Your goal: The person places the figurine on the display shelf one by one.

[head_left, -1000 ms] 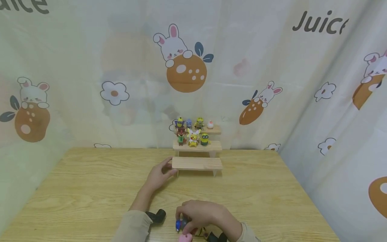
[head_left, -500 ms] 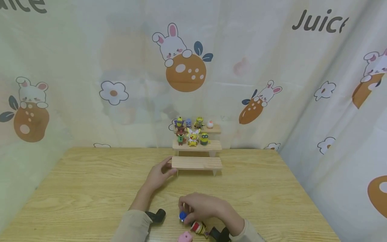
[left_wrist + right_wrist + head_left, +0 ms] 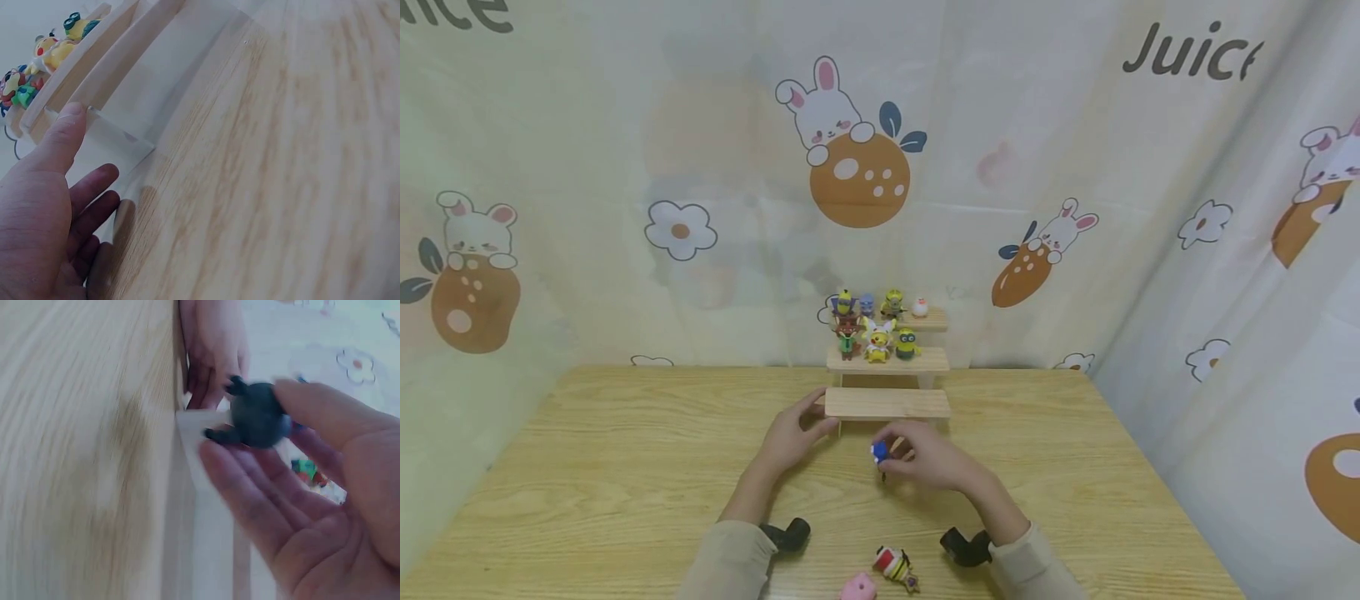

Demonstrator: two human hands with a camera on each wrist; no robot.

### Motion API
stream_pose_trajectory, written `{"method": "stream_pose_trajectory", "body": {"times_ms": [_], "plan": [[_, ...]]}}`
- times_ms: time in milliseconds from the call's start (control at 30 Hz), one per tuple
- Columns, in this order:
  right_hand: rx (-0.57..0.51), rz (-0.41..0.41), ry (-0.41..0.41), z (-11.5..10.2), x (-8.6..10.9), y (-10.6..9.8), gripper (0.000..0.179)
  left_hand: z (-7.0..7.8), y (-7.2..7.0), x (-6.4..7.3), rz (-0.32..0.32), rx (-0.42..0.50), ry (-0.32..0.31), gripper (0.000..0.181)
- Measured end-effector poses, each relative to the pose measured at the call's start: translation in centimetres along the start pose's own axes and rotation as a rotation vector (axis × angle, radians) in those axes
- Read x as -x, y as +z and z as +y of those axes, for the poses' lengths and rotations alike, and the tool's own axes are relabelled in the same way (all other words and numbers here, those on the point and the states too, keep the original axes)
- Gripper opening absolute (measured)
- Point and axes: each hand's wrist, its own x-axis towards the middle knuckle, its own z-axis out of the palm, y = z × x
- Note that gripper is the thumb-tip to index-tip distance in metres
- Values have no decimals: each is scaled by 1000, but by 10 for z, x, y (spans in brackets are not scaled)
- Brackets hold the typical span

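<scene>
My right hand (image 3: 928, 457) pinches a small figurine (image 3: 879, 452) with a blue top between thumb and fingers, above the table just in front of a three-step wooden display stand (image 3: 887, 403). The right wrist view shows the figurine's round dark body (image 3: 257, 415), blurred, with small stubs sticking out. My left hand (image 3: 793, 435) grips the left end of the stand's lowest step. In the left wrist view its thumb (image 3: 65, 128) touches the step's edge, with the other fingers beside the clear leg. Several figurines, including a yellow one in white (image 3: 877, 342), stand on the upper two steps.
Near the table's front edge lie a red, white and yellow figurine (image 3: 895, 567) and a pink piece (image 3: 858, 587). Black wrist mounts (image 3: 966, 547) sit by both sleeves. A printed curtain (image 3: 737, 167) hangs behind the table (image 3: 662, 467).
My right hand has lifted the blue-topped figurine from beside the other pieces and carried it forward towards the stand. The left hand stays at the lowest step.
</scene>
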Motion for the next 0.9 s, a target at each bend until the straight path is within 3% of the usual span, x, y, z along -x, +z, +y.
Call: {"method": "stream_pose_trajectory", "body": {"times_ms": [133, 233, 500, 633, 767, 900], "plan": [[-80, 132, 12, 10, -1, -5, 30, -1, 0, 0, 0, -1, -11, 66], [-143, 188, 8, 16, -3, -8, 31, -2, 1, 0, -2, -1, -15, 67], [-538, 280, 91, 29, -4, -12, 34, -2, 1, -1, -1, -7, -16, 66], [-651, 369, 121, 31, -6, -13, 32, -1, 1, -1, 4, -7, -14, 67], [-661, 424, 148, 31, -6, -14, 24, -1, 1, 0, 8, -5, -7, 67], [-568, 450, 181, 30, -6, -14, 24, -1, 1, 0, 7, -2, -8, 67]]}}
